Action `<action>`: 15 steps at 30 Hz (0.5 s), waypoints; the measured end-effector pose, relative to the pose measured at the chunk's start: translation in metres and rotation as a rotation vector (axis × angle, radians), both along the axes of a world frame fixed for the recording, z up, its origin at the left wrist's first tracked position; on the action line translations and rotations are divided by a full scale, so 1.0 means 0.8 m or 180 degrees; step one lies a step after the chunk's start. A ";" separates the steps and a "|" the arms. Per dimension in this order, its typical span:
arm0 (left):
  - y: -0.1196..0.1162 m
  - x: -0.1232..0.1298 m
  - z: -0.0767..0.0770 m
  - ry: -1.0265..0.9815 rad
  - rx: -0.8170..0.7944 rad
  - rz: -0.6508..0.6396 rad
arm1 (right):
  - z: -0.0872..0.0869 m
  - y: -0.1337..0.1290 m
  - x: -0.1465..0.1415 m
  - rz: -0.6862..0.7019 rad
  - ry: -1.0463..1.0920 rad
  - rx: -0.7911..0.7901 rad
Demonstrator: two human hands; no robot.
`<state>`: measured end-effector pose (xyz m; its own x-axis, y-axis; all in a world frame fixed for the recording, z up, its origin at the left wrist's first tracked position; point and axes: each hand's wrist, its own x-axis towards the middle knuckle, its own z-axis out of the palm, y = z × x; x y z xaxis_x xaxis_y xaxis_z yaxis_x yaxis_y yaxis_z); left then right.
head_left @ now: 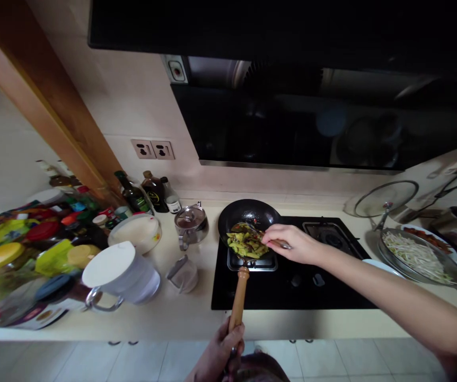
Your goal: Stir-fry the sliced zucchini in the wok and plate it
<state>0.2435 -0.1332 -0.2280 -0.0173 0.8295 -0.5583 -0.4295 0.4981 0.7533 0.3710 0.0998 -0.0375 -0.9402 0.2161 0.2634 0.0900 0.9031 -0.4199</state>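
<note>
My left hand (228, 342) is wrapped round the wooden handle (239, 297) of a black wok (248, 209). The wok is on the left burner, tilted so that its inside faces me. Green chopped vegetables with a glossy look (248, 245) lie in it. Over the wok's right side, my right hand (286, 241) is closed on a spatula (282, 244) with a wooden handle. Its working end reaches into the vegetables, mostly hidden by them.
Left of the black stove (292, 297) are a measuring jug (184, 275), a steel pot (191, 223), a lidded pitcher (123, 273) and several jars. Right of it, a colander (447, 273) holds bean sprouts beside a glass lid (387, 199). A range hood (292, 122) hangs above.
</note>
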 end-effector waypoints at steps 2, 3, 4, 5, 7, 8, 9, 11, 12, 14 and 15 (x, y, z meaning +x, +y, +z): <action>0.000 -0.001 -0.002 0.0033 -0.0001 -0.0011 | 0.049 -0.011 0.010 -0.0063 -0.0066 -0.0066; 0.000 -0.001 -0.003 0.0056 0.0012 -0.0016 | 0.067 -0.017 0.011 -0.0103 -0.0106 -0.0108; 0.000 -0.001 -0.003 0.0070 0.0015 -0.0016 | 0.078 -0.024 0.011 -0.0131 -0.0149 -0.0162; 0.000 -0.001 -0.003 0.0072 0.0014 -0.0009 | 0.083 -0.030 0.007 -0.0136 -0.0194 -0.0208; 0.000 -0.001 -0.002 0.0068 0.0002 0.0048 | 0.071 -0.039 -0.006 -0.0086 -0.0291 -0.0185; 0.000 0.000 -0.001 0.0069 0.0001 0.0086 | 0.059 -0.040 -0.014 -0.0077 -0.0341 -0.0111; -0.001 0.000 0.000 0.0073 0.0000 0.0127 | 0.045 -0.037 -0.021 -0.0109 -0.0379 -0.0041; -0.001 0.001 0.002 0.0073 -0.0014 0.0170 | 0.024 -0.019 -0.029 -0.0383 -0.0331 -0.0032; -0.001 0.001 0.002 0.0048 -0.0027 0.0171 | 0.020 -0.006 -0.028 -0.0598 -0.0252 -0.0095; -0.002 0.000 0.003 -0.0001 -0.0037 0.0154 | 0.026 0.026 -0.021 -0.1170 -0.0026 -0.0214; -0.003 0.000 0.003 -0.0011 -0.0029 0.0153 | 0.033 0.042 -0.016 -0.1494 0.0060 -0.0205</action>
